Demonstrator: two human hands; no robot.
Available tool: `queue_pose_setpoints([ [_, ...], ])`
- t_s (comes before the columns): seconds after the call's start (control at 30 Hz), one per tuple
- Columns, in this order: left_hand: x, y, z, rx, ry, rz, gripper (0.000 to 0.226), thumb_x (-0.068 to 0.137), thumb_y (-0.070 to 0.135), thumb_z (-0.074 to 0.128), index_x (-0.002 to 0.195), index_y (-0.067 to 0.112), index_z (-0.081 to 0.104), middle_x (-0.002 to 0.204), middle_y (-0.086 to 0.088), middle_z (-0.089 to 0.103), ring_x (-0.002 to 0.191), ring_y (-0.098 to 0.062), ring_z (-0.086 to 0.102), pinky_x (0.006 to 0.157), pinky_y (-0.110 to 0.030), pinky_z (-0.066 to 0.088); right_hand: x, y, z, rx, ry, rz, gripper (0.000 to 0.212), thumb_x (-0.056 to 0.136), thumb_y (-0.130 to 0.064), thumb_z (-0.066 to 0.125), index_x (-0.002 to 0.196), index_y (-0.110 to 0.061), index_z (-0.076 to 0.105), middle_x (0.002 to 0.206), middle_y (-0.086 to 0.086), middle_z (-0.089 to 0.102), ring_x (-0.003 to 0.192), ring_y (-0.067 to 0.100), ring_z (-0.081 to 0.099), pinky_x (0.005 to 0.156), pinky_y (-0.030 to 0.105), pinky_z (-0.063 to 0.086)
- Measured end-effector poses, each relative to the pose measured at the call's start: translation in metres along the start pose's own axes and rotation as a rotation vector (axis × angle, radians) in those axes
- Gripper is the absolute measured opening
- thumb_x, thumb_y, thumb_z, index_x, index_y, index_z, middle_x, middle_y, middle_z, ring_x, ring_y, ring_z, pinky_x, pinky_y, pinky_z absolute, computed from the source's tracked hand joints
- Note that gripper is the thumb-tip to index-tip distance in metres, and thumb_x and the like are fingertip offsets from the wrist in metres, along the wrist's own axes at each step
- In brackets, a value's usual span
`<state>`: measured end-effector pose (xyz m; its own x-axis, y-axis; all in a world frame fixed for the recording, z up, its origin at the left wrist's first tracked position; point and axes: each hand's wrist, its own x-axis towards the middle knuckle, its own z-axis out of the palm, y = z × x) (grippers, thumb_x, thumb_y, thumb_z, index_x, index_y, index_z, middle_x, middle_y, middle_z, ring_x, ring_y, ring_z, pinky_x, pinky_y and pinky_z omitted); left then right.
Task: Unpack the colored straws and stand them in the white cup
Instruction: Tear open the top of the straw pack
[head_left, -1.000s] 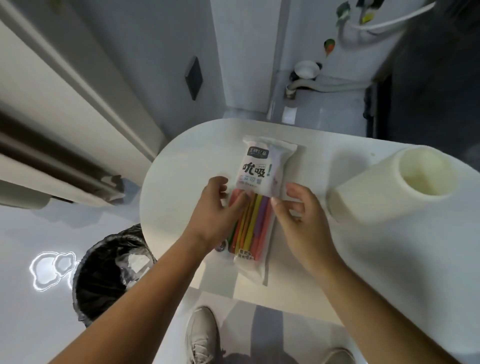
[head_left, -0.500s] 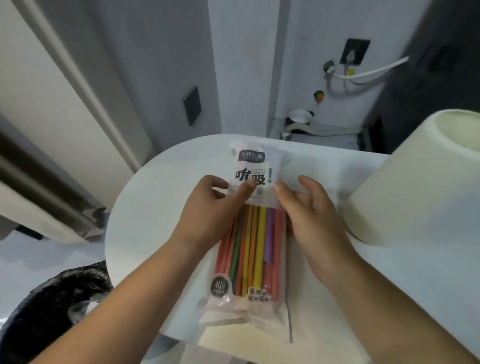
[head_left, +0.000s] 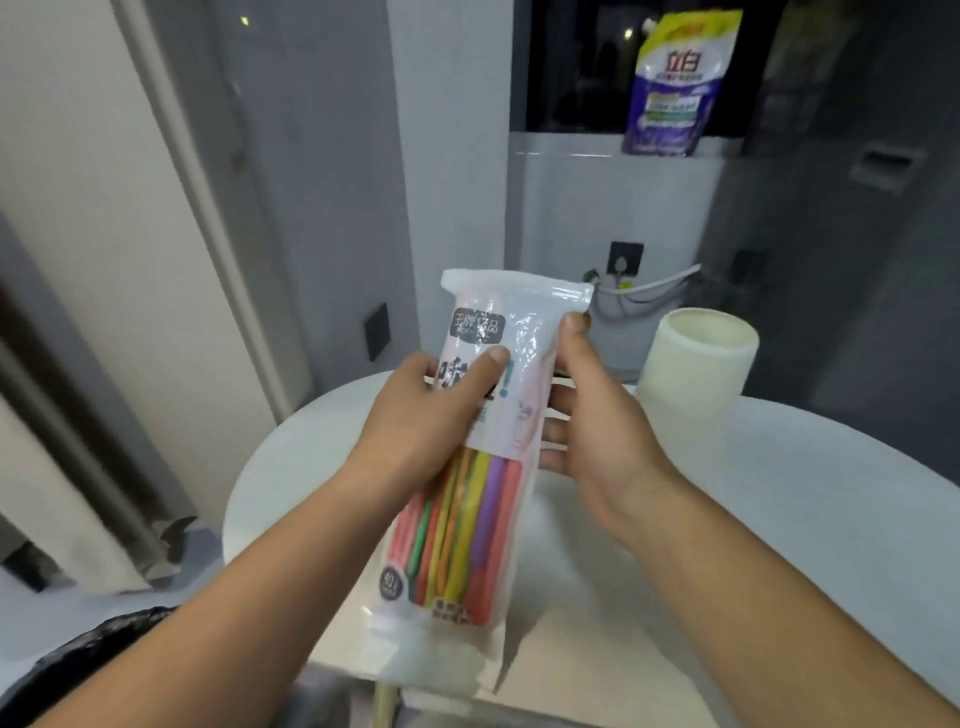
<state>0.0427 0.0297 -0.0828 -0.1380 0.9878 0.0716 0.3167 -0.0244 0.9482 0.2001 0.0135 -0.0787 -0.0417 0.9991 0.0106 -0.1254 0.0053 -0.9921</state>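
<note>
A sealed plastic pack of colored straws is held up off the white table, tilted with its white printed top pointing away from me. My left hand grips the pack's upper half, thumb across the label. My right hand cups the pack's right edge, its thumb up near the sealed top corner. Red, green, yellow, orange and purple straws show through the clear lower half. The white cup stands upright on the table to the right, beyond my right hand, with nothing visible inside.
A black bin with a liner sits on the floor at lower left. A purple refill pouch stands on a ledge above the back wall. A wall socket with a white cable is behind the table.
Both hands have lifted the pack from flat on the table into the air and tilted it upright. The view has swung upward, so the cup now appears smaller and farther right.
</note>
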Motion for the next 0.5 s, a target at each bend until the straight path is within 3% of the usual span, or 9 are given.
queue_pose_setpoints([
  [0.1, -0.02, 0.018, -0.007, -0.001, -0.013, 0.057, 0.057, 0.069, 0.081, 0.066, 0.095, 0.031, 0.065, 0.084, 0.017, 0.077, 0.072, 0.002, 0.072, 0.065, -0.028, 0.052, -0.023, -0.023, 0.001, 0.041, 0.003, 0.003, 0.065, 0.086, -0.081, 0.037, 0.113, -0.033, 0.072, 0.104, -0.001, 0.08, 0.092, 0.021, 0.077, 0.078, 0.039, 0.057],
  [0.17, -0.031, 0.029, -0.01, 0.06, 0.017, 0.1, 0.071, 0.066, 0.084, 0.063, 0.115, 0.033, 0.064, 0.107, 0.004, 0.072, 0.1, -0.012, 0.071, 0.086, -0.039, 0.057, -0.037, -0.037, -0.002, 0.082, -0.002, -0.013, 0.071, 0.089, -0.08, 0.033, 0.117, -0.027, 0.071, 0.11, 0.002, 0.078, 0.098, 0.026, 0.076, 0.088, 0.044, 0.055],
  [0.23, -0.042, 0.04, -0.015, 0.156, 0.078, 0.133, 0.083, 0.066, 0.083, 0.062, 0.133, 0.034, 0.055, 0.128, -0.001, 0.054, 0.121, -0.019, 0.056, 0.103, -0.042, 0.05, -0.05, -0.05, -0.007, 0.127, -0.018, -0.013, 0.078, 0.091, -0.078, 0.028, 0.123, -0.019, 0.067, 0.114, 0.007, 0.077, 0.103, 0.03, 0.074, 0.094, 0.048, 0.053],
  [0.3, -0.055, 0.052, -0.019, 0.135, 0.089, 0.178, 0.073, 0.077, 0.073, 0.066, 0.138, 0.038, 0.049, 0.126, 0.001, 0.047, 0.115, -0.012, 0.053, 0.096, -0.032, 0.048, -0.063, -0.06, -0.011, 0.17, -0.034, 0.0, 0.084, 0.09, -0.08, 0.027, 0.126, -0.013, 0.063, 0.116, 0.011, 0.076, 0.105, 0.034, 0.073, 0.097, 0.052, 0.052],
  [0.37, -0.065, 0.057, -0.02, 0.015, 0.02, 0.184, 0.052, 0.088, 0.056, 0.068, 0.134, 0.037, 0.053, 0.109, 0.003, 0.057, 0.09, -0.002, 0.062, 0.077, -0.022, 0.053, -0.073, -0.062, -0.012, 0.215, -0.071, 0.013, 0.084, 0.087, -0.083, 0.027, 0.132, -0.02, 0.059, 0.123, 0.011, 0.073, 0.108, 0.036, 0.071, 0.098, 0.06, 0.051],
  [0.43, -0.077, 0.06, -0.019, -0.12, -0.069, 0.169, 0.033, 0.096, 0.041, 0.065, 0.127, 0.031, 0.063, 0.088, 0.005, 0.068, 0.079, -0.007, 0.071, 0.077, -0.03, 0.061, -0.085, -0.063, -0.01, 0.238, -0.135, 0.013, 0.076, 0.087, -0.083, 0.027, 0.135, -0.034, 0.059, 0.128, 0.009, 0.07, 0.112, 0.037, 0.069, 0.099, 0.062, 0.05],
  [0.5, -0.089, 0.065, -0.018, -0.178, -0.132, 0.143, 0.023, 0.099, 0.035, 0.061, 0.12, 0.031, 0.069, 0.092, 0.003, 0.074, 0.09, -0.015, 0.074, 0.088, -0.044, 0.062, -0.096, -0.065, -0.009, 0.235, -0.14, 0.015, 0.072, 0.089, -0.08, 0.028, 0.13, -0.034, 0.065, 0.127, 0.012, 0.07, 0.113, 0.038, 0.069, 0.1, 0.062, 0.05],
])
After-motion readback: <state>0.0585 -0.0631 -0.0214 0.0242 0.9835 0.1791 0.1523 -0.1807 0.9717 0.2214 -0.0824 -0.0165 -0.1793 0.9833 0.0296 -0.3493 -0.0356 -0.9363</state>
